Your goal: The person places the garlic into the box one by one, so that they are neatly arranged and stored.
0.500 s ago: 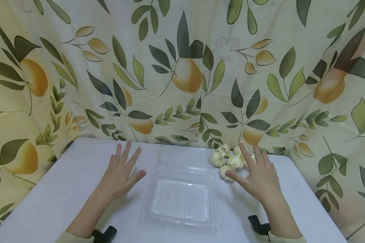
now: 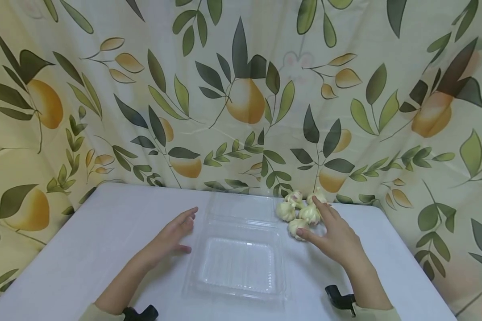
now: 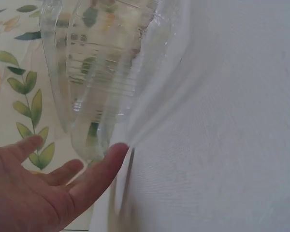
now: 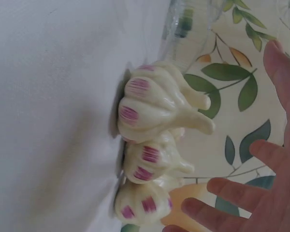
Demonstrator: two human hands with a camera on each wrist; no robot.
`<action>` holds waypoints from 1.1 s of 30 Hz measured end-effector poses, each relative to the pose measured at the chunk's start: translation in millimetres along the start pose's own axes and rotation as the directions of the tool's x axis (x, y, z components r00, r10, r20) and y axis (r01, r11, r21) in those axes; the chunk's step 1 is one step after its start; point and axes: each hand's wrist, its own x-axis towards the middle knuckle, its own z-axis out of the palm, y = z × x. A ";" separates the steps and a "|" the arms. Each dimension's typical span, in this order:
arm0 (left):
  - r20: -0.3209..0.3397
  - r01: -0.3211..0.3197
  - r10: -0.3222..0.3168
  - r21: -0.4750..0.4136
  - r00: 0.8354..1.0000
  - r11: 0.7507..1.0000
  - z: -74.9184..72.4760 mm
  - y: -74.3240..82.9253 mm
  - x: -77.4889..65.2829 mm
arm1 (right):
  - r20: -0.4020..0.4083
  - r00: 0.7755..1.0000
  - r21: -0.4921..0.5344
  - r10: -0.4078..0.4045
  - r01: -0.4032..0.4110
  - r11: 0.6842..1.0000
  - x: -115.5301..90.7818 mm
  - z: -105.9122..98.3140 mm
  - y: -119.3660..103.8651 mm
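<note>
A clear plastic clamshell box point(image 2: 237, 292) lies open on the white table, its lid point(image 2: 241, 208) folded back toward the curtain. Just left of it, my left hand point(image 2: 170, 236) hovers with fingers extended and nothing held. In the left wrist view the thumb of that hand point(image 3: 63, 193) stands near the box edge. A cluster of garlic bulbs point(image 2: 310, 215) sits right of the lid, in cream with purple streaks. Beside and over them my right hand point(image 2: 339, 240) is spread. In the right wrist view its fingers point(image 4: 237, 193) stay apart from the nearest garlic bulb point(image 4: 154, 104).
A white-covered table point(image 2: 84, 258) spreads around both hands. Behind it hangs a curtain point(image 2: 241, 147) printed with leaves and orange fruit, touching close to the table's back edge. Black wrist mounts point(image 2: 339, 298) sit at the sleeves.
My left hand has turned from palm-down spread fingers to a sideways pose and lowered toward the box. My right hand has tilted slightly, its fingers closer together near the garlic bulbs.
</note>
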 end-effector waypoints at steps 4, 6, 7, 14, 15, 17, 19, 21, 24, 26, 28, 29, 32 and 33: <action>0.085 0.076 -0.062 -0.168 0.994 0.983 -0.8 -1.3 -0.5 | 0.013 1.000 0.021 -0.006 0.005 1.000 1.8 5.3 2.1; 0.128 0.103 -0.077 -0.212 0.989 0.972 -2.4 -3.0 -1.0 | 0.024 1.000 0.034 -0.002 0.001 0.999 1.5 7.4 2.7; 0.145 0.115 -0.083 -0.230 0.986 0.966 -3.4 -3.7 -1.4 | 0.030 1.000 0.039 0.000 -0.001 0.999 1.3 7.9 2.9; 0.187 0.156 -0.104 -0.289 0.977 0.945 -3.2 -6.1 0.8 | 0.042 0.999 0.060 -0.006 0.003 0.998 3.6 5.9 5.1; 0.189 0.157 -0.105 -0.288 0.976 0.945 -2.1 -7.1 0.9 | 0.045 0.999 0.067 -0.005 0.002 0.998 4.7 5.9 5.6; 0.193 0.166 -0.112 -0.292 0.975 0.942 1.1 -10.4 0.9 | 0.058 0.998 0.072 0.003 -0.008 0.997 6.4 7.1 6.8; 0.197 0.169 -0.112 -0.302 0.974 0.938 3.9 -14.7 0.6 | 0.073 0.997 0.075 0.014 -0.020 0.997 8.2 8.8 7.6; 0.200 0.173 -0.112 -0.317 0.973 0.932 5.6 -19.4 0.0 | 0.087 0.996 0.076 0.025 -0.031 0.997 9.6 10.8 8.0; 0.200 0.176 -0.109 -0.358 0.974 0.917 5.5 -24.9 -1.9 | 0.094 0.995 0.096 0.029 -0.038 0.995 10.3 13.6 8.2; 0.207 0.179 -0.105 -0.382 0.973 0.907 3.4 -25.5 -3.4 | 0.093 0.995 0.113 0.026 -0.037 0.993 11.0 15.2 8.7; 0.223 0.182 -0.097 -0.402 0.970 0.897 1.5 -25.6 -4.9 | 0.092 0.995 0.131 0.024 -0.036 0.991 11.2 16.4 9.5; 0.228 0.185 -0.097 -0.408 0.969 0.894 0.9 -25.7 -5.3 | 0.090 0.996 0.139 0.023 -0.036 0.990 11.2 17.0 10.0; 0.245 0.184 -0.084 -0.423 0.966 0.887 -0.3 -27.0 -6.5 | 0.085 0.996 0.155 0.020 -0.033 0.987 11.6 18.7 11.1; 0.247 0.183 -0.080 -0.426 0.966 0.886 -0.6 -27.5 -6.7 | 0.083 0.996 0.162 0.018 -0.031 0.986 12.0 19.2 11.0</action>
